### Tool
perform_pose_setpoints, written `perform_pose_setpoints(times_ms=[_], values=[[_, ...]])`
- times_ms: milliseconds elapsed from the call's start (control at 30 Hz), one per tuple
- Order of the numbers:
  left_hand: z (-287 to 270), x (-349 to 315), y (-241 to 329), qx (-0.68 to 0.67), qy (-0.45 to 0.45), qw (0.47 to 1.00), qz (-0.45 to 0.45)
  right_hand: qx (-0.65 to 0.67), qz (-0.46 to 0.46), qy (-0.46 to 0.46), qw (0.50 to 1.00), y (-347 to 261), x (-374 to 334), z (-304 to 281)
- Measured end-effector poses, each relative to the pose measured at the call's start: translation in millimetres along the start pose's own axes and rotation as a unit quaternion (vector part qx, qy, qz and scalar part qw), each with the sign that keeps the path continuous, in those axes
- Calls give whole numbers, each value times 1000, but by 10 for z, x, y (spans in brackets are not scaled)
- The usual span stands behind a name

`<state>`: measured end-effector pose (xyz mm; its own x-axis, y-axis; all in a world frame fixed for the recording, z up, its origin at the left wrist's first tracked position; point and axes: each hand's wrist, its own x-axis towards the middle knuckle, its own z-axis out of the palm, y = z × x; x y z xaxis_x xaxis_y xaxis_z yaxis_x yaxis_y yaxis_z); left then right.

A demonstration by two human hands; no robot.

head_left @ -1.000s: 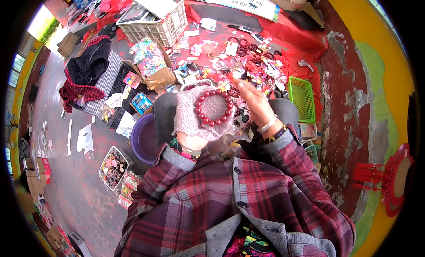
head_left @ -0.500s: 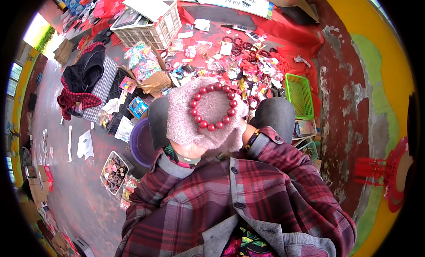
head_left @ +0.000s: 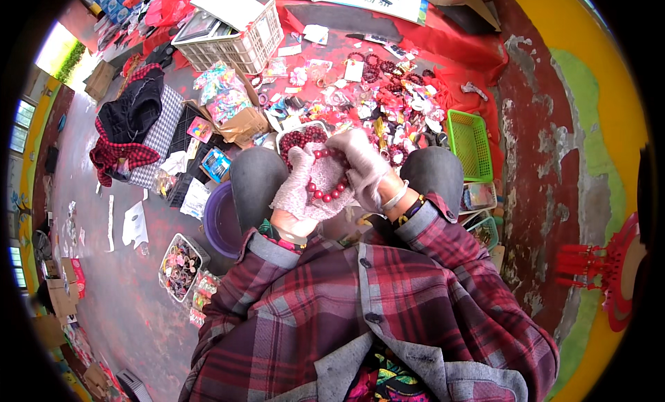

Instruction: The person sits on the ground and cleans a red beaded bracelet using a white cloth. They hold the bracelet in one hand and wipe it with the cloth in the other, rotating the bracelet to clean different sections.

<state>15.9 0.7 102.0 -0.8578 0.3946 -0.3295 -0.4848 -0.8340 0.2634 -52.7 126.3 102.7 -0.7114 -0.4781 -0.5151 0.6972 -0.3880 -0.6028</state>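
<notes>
A bracelet of round, glossy dark red beads point(head_left: 326, 197) is held between the two hands, over a fuzzy pale pink cloth point(head_left: 325, 172). By the curled left hand point(head_left: 294, 202), the cloth and the bracelet's left side are cradled from below, most of the fingers being hidden under the cloth. The bracelet's right side is clasped through fuzzy cloth by the right hand point(head_left: 369, 175), which is bent inward; how tightly its fingers are closed cannot be told.

Just beyond the hands, a white-rimmed container point(head_left: 278, 141) is filled with dark red beaded strands. To the left of the left hand, a round purple plastic basin point(head_left: 223, 222) is set down, and farther left a white plastic basket point(head_left: 198, 276) is filled with small dark and coloured items. Beyond the hands, a heap of small mixed trinkets point(head_left: 409, 107) is spread over red sheeting.

Well to the right of the right hand, a bright green rectangular plastic basket point(head_left: 471, 144) is placed. Farther ahead on the left, a brown cardboard box point(head_left: 248, 128) is filled with colourful packets, and beyond it a cream slatted plastic crate point(head_left: 258, 38) is topped by a white board point(head_left: 232, 7).
</notes>
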Motion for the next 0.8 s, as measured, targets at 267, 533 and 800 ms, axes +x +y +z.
perform_pose_setpoints(times_ms=[267,533,800], values=[[-362,69,-202,71,8,992,108,-350,-317,-75,878,393,20,-482],[-133,12,-191,2,14,999,35,-362,-306,-32,880,362,-59,-502],[-324,60,-184,103,29,986,130,-272,-323,-143,895,398,47,-663]])
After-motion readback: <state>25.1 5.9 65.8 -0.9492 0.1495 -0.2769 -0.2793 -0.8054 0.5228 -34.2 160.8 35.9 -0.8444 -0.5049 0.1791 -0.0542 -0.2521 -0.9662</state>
